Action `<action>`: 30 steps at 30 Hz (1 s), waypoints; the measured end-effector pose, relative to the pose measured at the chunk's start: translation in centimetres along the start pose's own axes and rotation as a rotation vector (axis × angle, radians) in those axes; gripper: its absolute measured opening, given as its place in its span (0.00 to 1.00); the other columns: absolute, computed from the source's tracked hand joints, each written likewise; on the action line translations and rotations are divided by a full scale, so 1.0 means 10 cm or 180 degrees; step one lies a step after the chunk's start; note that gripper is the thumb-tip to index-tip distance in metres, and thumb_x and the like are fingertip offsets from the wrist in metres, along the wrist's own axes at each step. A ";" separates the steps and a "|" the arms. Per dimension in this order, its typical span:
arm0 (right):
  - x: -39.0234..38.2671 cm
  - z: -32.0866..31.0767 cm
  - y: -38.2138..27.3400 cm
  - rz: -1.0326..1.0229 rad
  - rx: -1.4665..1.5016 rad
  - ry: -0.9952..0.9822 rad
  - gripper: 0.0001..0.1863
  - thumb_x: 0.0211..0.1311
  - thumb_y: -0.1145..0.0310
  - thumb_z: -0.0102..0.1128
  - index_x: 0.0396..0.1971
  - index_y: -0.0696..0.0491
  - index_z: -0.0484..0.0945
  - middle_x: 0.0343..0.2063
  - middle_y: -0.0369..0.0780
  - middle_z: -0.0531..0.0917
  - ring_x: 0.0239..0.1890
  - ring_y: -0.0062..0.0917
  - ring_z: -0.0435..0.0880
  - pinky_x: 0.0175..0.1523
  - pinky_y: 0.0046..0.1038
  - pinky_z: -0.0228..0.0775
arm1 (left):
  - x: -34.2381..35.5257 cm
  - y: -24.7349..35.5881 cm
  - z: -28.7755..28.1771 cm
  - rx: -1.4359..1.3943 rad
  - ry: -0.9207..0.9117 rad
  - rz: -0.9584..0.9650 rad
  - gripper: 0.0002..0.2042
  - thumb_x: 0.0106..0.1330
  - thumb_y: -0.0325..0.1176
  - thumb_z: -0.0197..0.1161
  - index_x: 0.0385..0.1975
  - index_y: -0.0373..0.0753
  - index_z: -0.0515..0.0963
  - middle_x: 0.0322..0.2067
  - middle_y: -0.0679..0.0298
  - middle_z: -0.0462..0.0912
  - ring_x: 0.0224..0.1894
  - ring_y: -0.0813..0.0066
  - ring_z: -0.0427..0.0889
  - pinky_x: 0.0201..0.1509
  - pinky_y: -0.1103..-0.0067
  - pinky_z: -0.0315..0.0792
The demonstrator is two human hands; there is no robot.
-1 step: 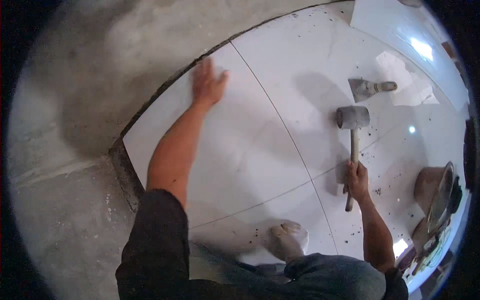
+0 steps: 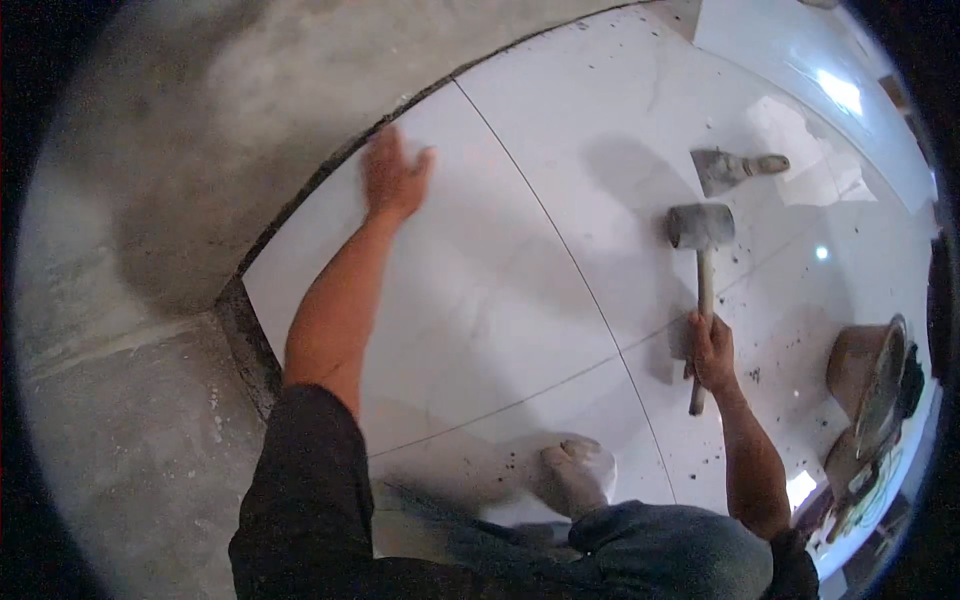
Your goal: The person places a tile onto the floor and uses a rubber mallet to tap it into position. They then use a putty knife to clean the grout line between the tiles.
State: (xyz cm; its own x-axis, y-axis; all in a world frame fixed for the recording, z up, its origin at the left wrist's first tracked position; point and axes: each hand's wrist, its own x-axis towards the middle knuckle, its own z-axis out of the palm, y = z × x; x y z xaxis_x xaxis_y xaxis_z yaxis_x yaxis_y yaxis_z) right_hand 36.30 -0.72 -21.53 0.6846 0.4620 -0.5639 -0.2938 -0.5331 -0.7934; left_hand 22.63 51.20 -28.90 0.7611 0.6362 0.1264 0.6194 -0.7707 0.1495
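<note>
My left hand (image 2: 393, 180) is over the far-left part of a large white floor tile (image 2: 450, 290), close to its outer edge. Its fingers are stretched out, the thumb apart, slightly blurred; I cannot tell whether the palm touches the tile. My right hand (image 2: 711, 352) is wrapped round the wooden handle of a rubber mallet (image 2: 702, 228). The mallet's grey head points away from me, over the tiles at right. Just beyond it lies a putty knife (image 2: 735, 170) with a wide blade, flat on the tile surface.
Bare concrete floor (image 2: 130, 250) borders the tiles on the left, past a dark mortar edge (image 2: 245, 340). A brown bucket (image 2: 862, 370) stands at right. At the far right is a glossy white panel (image 2: 790, 60). Dark crumbs dot the tiles, and my foot (image 2: 582, 475) rests nearby.
My left hand has shifted a little to the left across the tile. The whole view has moved slightly; my right hand still grips the mallet.
</note>
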 end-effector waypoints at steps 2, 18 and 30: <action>0.00 -0.01 0.00 0.0027 -0.0072 0.0043 0.20 0.67 0.54 0.50 0.27 0.57 0.69 0.12 0.33 0.68 0.09 0.17 0.68 0.12 0.24 0.63 | -0.47 -0.62 -0.02 0.0388 0.0031 -0.0451 0.36 0.67 0.54 0.46 0.66 0.34 0.51 0.67 0.48 0.50 0.70 0.52 0.46 0.71 0.60 0.39; -0.01 0.03 0.02 -0.0132 -0.0181 0.0037 0.27 0.63 0.47 0.53 0.31 0.62 0.70 0.12 0.37 0.71 0.08 0.20 0.71 0.11 0.25 0.63 | -2.57 2.25 -0.23 -0.0652 -0.0742 0.0874 0.36 0.61 0.48 0.55 0.64 0.33 0.54 0.67 0.48 0.51 0.69 0.46 0.45 0.68 0.47 0.35; -0.02 0.00 0.02 -0.0065 -0.0241 0.0031 0.26 0.63 0.46 0.53 0.28 0.60 0.70 0.12 0.36 0.70 0.09 0.20 0.71 0.11 0.24 0.65 | -3.48 2.37 -0.50 -0.1229 -0.1491 0.1621 0.32 0.61 0.48 0.55 0.64 0.40 0.59 0.67 0.52 0.51 0.70 0.53 0.47 0.67 0.46 0.39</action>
State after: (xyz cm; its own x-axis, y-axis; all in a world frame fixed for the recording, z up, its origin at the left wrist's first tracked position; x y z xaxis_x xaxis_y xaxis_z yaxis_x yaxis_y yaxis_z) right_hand 36.08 -0.94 -21.61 0.6965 0.4665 -0.5452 -0.2287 -0.5759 -0.7849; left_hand 9.90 10.94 -24.88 0.9879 0.0612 -0.1425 0.1278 -0.8416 0.5248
